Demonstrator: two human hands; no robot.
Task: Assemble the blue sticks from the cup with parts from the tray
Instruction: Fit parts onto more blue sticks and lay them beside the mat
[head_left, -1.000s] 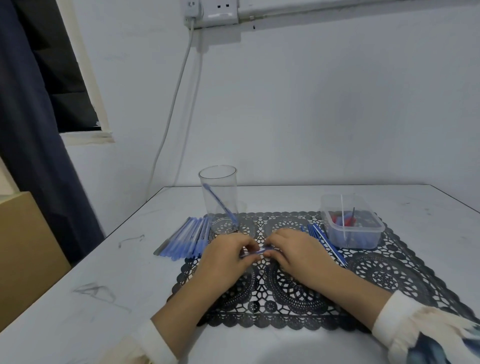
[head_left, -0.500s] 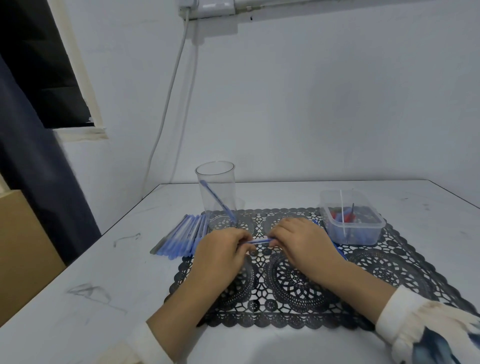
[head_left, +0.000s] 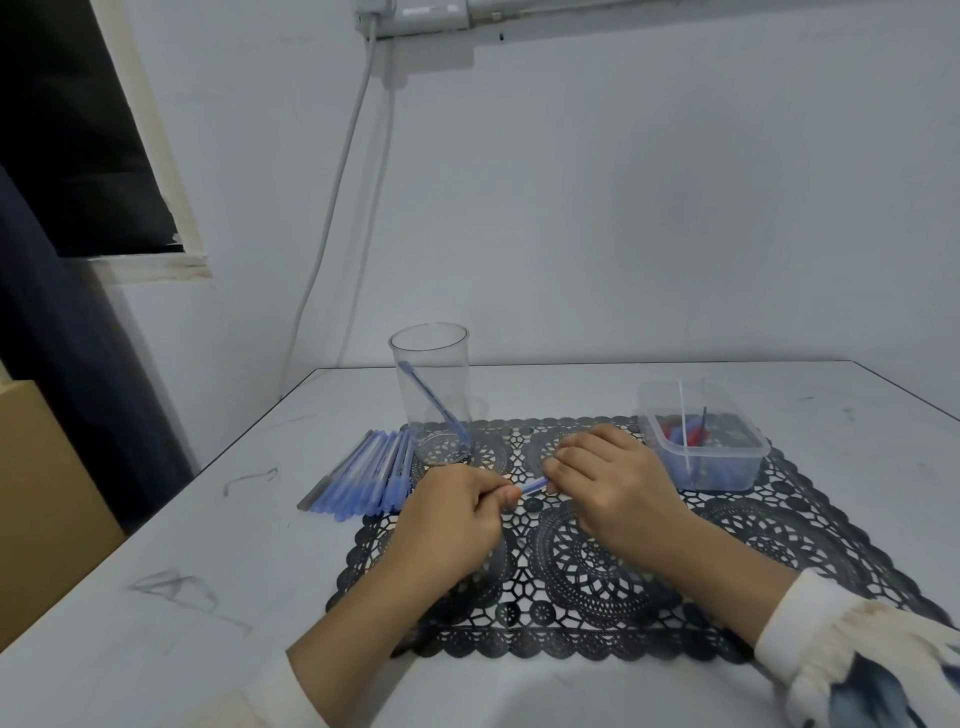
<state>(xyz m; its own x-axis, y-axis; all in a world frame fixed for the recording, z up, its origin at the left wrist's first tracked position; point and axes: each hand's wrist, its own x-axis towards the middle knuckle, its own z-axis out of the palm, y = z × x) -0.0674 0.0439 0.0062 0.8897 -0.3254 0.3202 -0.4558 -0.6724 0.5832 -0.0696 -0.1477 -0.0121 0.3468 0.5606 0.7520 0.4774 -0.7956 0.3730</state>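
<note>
Both hands meet over the black lace mat (head_left: 597, 582). My left hand (head_left: 452, 514) and my right hand (head_left: 613, 483) each pinch one end of a short blue stick (head_left: 532, 487), of which only the middle shows between the fingertips. A clear plastic cup (head_left: 434, 389) stands behind them with one blue stick (head_left: 434, 410) leaning inside. To the right sits the clear plastic tray (head_left: 727, 467), holding red and dark small parts and a thin white rod. A row of several blue sticks (head_left: 363, 475) lies on the table left of the mat.
The white table (head_left: 208, 597) ends at a left edge, with a brown cardboard box (head_left: 41, 509) and a dark curtain beyond it. A white cable (head_left: 332, 208) runs down the wall behind the cup. My cream sleeves show at the bottom.
Both hands kept their grip on the stick and drifted slightly away from me; the view tilted a little. The cup, the tray and the row of sticks stayed put.
</note>
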